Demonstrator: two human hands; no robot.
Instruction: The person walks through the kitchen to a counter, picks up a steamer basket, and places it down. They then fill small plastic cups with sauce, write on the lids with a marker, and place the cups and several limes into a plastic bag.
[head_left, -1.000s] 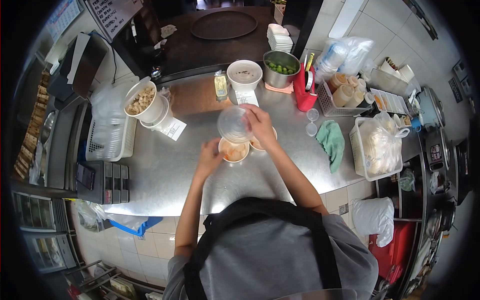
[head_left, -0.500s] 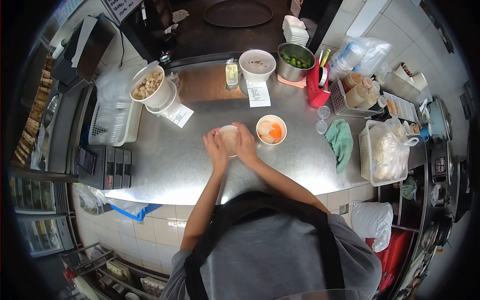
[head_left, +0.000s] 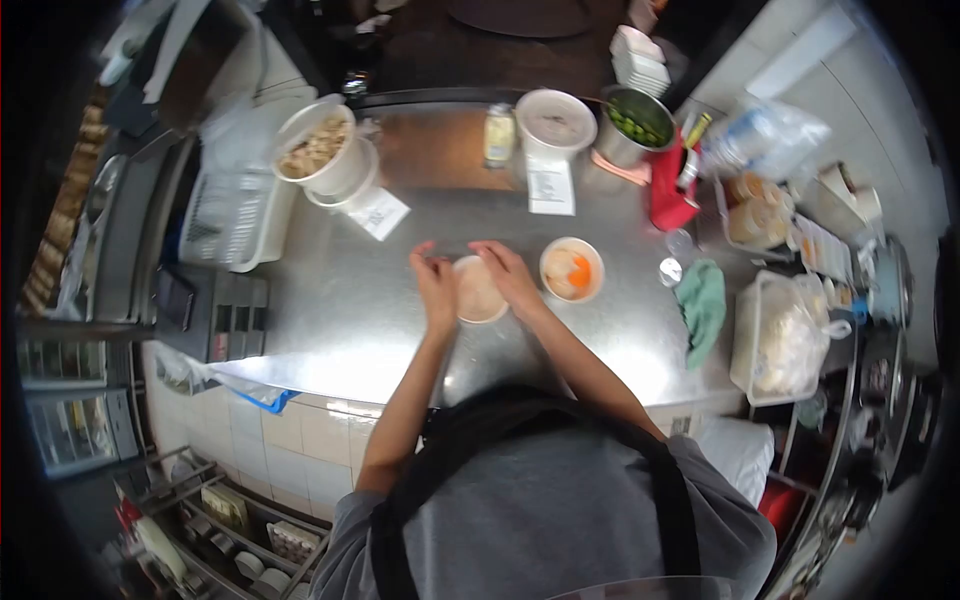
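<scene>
A round white bowl (head_left: 481,306) with a pale, cloudy top stands on the steel counter between my hands. On its left side, my left hand (head_left: 435,287) is open, with fingers lifted and slightly apart. My right hand (head_left: 510,278) lies along the bowl's right rim, fingers stretched out and not wrapped round it. Just to the right stands an uncovered paper bowl (head_left: 572,270) with pale rounded pieces and a bright orange piece inside.
Stacked tubs (head_left: 318,150), one with beige chunks, stand at back left beside a receipt (head_left: 379,212). Behind are a lidded tub (head_left: 555,122) and a steel pot (head_left: 637,127) of green pieces. A green cloth (head_left: 701,312) and a white basket (head_left: 745,345) lie right.
My hands have loosened from the bowl's sides, the left fingers lifting away and the right fingers straightening along the rim. The whole view has shifted and tilted slightly.
</scene>
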